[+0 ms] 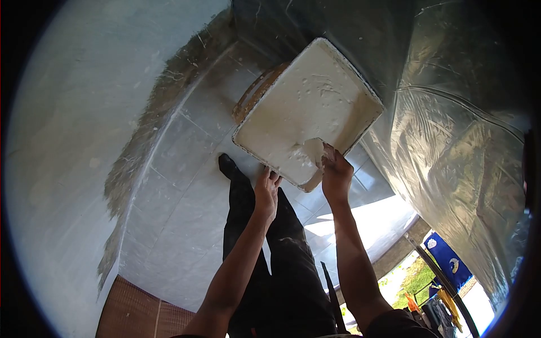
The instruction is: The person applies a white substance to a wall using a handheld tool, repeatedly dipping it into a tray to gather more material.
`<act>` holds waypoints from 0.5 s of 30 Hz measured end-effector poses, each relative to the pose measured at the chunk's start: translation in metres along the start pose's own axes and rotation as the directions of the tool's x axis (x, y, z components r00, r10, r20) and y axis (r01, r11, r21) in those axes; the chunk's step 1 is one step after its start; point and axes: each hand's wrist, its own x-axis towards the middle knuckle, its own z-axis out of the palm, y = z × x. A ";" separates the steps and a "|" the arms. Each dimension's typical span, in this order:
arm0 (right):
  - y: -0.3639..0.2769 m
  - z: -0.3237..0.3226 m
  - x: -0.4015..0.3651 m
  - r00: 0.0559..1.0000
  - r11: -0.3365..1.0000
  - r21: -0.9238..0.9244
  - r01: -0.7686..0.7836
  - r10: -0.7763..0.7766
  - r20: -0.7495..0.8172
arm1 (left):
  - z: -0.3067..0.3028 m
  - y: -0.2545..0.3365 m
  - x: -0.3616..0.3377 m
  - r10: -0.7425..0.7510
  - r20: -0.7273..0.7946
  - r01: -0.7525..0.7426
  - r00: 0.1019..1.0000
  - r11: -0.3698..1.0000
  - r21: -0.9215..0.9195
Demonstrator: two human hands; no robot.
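Note:
A rectangular tub (307, 96) with a plaster-smeared rim stands tilted in view, holding creamy white wet plaster (315, 101). My right hand (337, 173) is closed at the tub's near right corner, gripping a scraper (314, 151) coated in white. The scraper's blade is over the plaster near that corner, and its handle is mostly hidden by my fingers. At the near edge of the tub, my left hand (267, 190) has its bent fingers against the rim; their tips are partly hidden.
Under the tub sits a brown round-edged support (262, 87). A wall (73, 124) with a rough grey lower band curves along the left. Plastic sheeting (451, 169) hangs on the right. Pale tiles (174, 180) cover the floor around my legs (282, 281). Clothes (439, 310) hang outside, lower right.

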 end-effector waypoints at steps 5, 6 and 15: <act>-0.011 -0.025 -0.002 0.978 0.806 0.554 -0.207 0.178 0.106 | -0.005 0.000 -0.001 0.038 -0.003 -0.038 0.999 0.999 -0.024; -0.007 -0.027 -0.002 0.978 0.807 0.554 -0.206 0.176 0.108 | -0.007 -0.001 -0.001 0.049 -0.003 -0.049 0.999 0.998 -0.032; 0.041 -0.040 -0.011 0.937 0.618 0.727 -0.299 0.335 0.101 | -0.011 0.009 -0.011 -0.011 -0.014 0.011 1.000 0.999 0.041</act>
